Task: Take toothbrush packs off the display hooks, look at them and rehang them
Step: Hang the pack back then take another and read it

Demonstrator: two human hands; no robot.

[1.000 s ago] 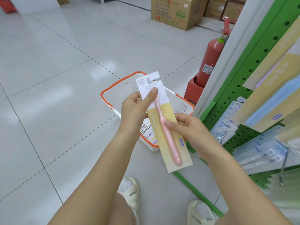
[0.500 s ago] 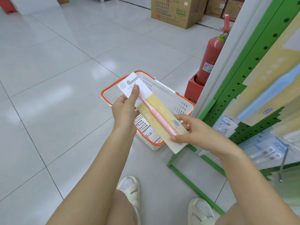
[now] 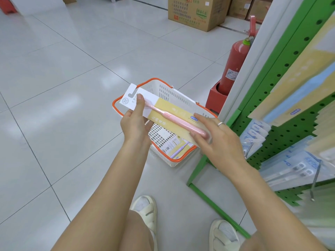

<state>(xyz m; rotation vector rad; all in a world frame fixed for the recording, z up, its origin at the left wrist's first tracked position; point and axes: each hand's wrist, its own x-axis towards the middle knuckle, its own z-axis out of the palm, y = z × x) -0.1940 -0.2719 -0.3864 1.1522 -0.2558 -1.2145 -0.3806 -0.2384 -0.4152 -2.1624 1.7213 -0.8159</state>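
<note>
A toothbrush pack point(image 3: 168, 113), white and yellow card with a pink brush, lies almost flat above the basket. My left hand point(image 3: 135, 122) pinches its white hanger end, thumb on top. My right hand point(image 3: 215, 140) holds the handle end, thumb under the edge and fingers across the top. More toothbrush packs point(image 3: 299, 98) hang on the green pegboard display point(image 3: 282, 57) at the right, with blue packs point(image 3: 290, 169) lower down on a metal hook point(image 3: 315, 183).
A white basket with an orange rim point(image 3: 126, 91) stands on the tiled floor under the pack, with another pack point(image 3: 176, 147) inside. A red fire extinguisher point(image 3: 233, 67) stands behind it. Cardboard boxes point(image 3: 197, 11) sit at the back. My feet are below.
The pack has swung from nearly upright to almost flat and lower over the basket. My right hand slid from the middle of the pack to its handle end.
</note>
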